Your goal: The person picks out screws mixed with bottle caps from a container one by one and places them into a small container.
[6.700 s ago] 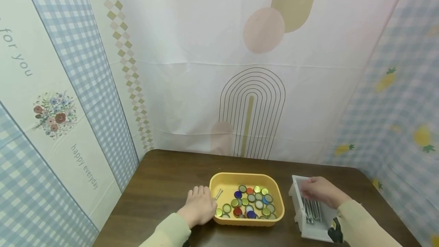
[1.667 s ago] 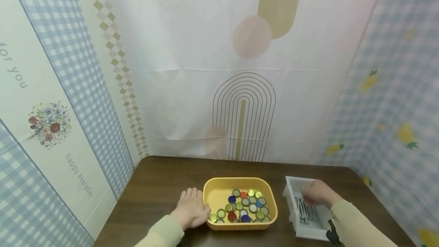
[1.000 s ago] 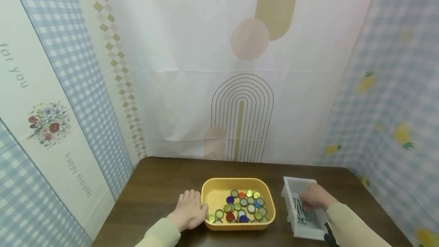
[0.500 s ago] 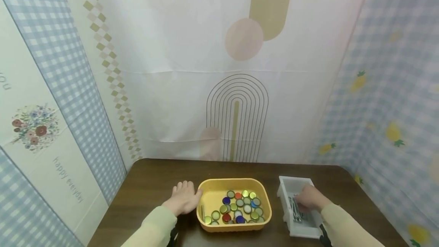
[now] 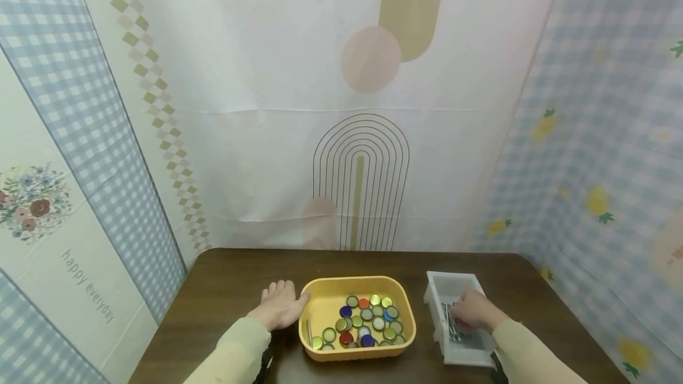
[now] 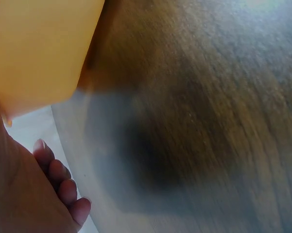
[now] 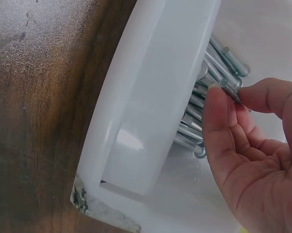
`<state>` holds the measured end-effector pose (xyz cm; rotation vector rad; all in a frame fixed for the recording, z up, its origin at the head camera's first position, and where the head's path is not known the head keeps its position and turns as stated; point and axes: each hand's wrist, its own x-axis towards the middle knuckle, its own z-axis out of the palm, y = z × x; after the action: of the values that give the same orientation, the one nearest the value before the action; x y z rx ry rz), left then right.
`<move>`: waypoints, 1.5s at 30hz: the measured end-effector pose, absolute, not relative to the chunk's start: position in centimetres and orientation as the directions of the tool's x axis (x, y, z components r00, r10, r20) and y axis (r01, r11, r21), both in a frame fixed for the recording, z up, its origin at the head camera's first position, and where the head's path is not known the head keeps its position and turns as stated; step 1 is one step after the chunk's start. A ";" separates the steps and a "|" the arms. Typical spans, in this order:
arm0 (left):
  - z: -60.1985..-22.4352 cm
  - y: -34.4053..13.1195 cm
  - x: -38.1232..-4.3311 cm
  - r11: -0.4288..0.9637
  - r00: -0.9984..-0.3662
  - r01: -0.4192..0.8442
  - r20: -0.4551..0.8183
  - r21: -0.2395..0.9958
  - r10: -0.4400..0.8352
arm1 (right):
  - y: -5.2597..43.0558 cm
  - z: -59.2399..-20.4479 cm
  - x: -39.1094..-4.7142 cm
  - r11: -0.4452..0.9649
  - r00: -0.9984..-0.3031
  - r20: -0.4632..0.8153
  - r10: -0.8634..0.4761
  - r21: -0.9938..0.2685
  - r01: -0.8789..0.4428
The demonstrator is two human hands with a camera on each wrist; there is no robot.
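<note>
Dark wooden table [image 5: 235, 277] before patterned cloth walls. Right hand [image 5: 472, 311], lower right of frame, pinched one bolt [image 7: 229, 90] inside white bin [image 5: 433, 295] of bolts. Left hand [image 5: 278, 306] lay flat, fingers straight, touching yellow tray [image 5: 356, 285]. Bottle caps [image 5: 365, 322] filled tray; one stray bolt [image 5: 308, 330] apparently remained at its left wall.

The bolt [image 7: 229, 90] pinched in my right hand [image 5: 472, 313] is bright, threaded metal, like the bolts [image 7: 204, 104] under it. Their white box [image 7: 150, 97] is smooth, glossy plastic, scuffed at one corner. The yellow tray [image 5: 320, 289] is matt plastic; its bottle caps [image 5: 368, 322] are painted metal. The table [image 5: 240, 277] is dark, grained wood with a dull sheen.
</note>
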<state>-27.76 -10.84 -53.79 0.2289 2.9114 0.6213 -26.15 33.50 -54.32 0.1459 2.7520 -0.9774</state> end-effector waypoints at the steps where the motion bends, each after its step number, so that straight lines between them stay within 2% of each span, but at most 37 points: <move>1: -53.9 -10.7 -27.8 0.906 -0.976 0.124 -0.115 0.406 0.185 | 33.6 -54.4 -26.2 0.774 -0.970 -0.242 0.023 -0.609 0.171; 7: -54.6 -10.3 -28.0 0.921 -0.966 0.173 -0.123 0.350 0.228 | 34.1 -55.1 -26.2 0.774 -0.959 -0.280 0.042 -0.598 0.209; 20: -54.0 -10.5 -28.6 0.903 -0.951 0.187 -0.159 0.387 0.265 | 33.7 -54.7 -26.4 0.800 -0.971 -0.237 0.031 -0.577 0.166; 24: -53.5 -10.1 -28.6 0.905 -0.949 0.193 -0.164 0.379 0.271 | 33.9 -53.9 -26.6 0.779 -0.974 -0.224 0.032 -0.605 0.165; 26: -53.3 -10.0 -28.7 0.906 -0.946 0.195 -0.171 0.376 0.275 | 34.1 -53.1 -26.7 0.716 -0.970 -0.243 0.029 -0.672 0.190; 31: -53.2 -9.9 -28.8 0.911 -0.944 0.190 -0.185 0.367 0.272 | 34.1 -51.0 -27.5 0.437 -0.952 -0.302 -0.050 -0.864 0.251; 34: -53.3 -9.9 -28.9 0.913 -0.944 0.191 -0.186 0.359 0.271 | 33.3 -50.2 -27.8 0.332 -0.939 -0.320 -0.124 -0.905 0.265; 40: -53.6 -9.9 -29.2 0.919 -0.947 0.187 -0.187 0.347 0.263 | 29.1 -49.3 -28.7 0.209 -0.905 -0.327 -0.271 -0.938 0.277; 45: -53.6 -9.9 -29.1 0.917 -0.945 0.187 -0.190 0.352 0.265 | 23.2 -49.6 -28.7 0.268 -0.884 -0.341 -0.319 -0.927 0.261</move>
<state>-29.08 -9.94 -53.56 0.3401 2.8442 0.4889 -28.68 23.15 -49.61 -0.0528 2.0781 -1.6546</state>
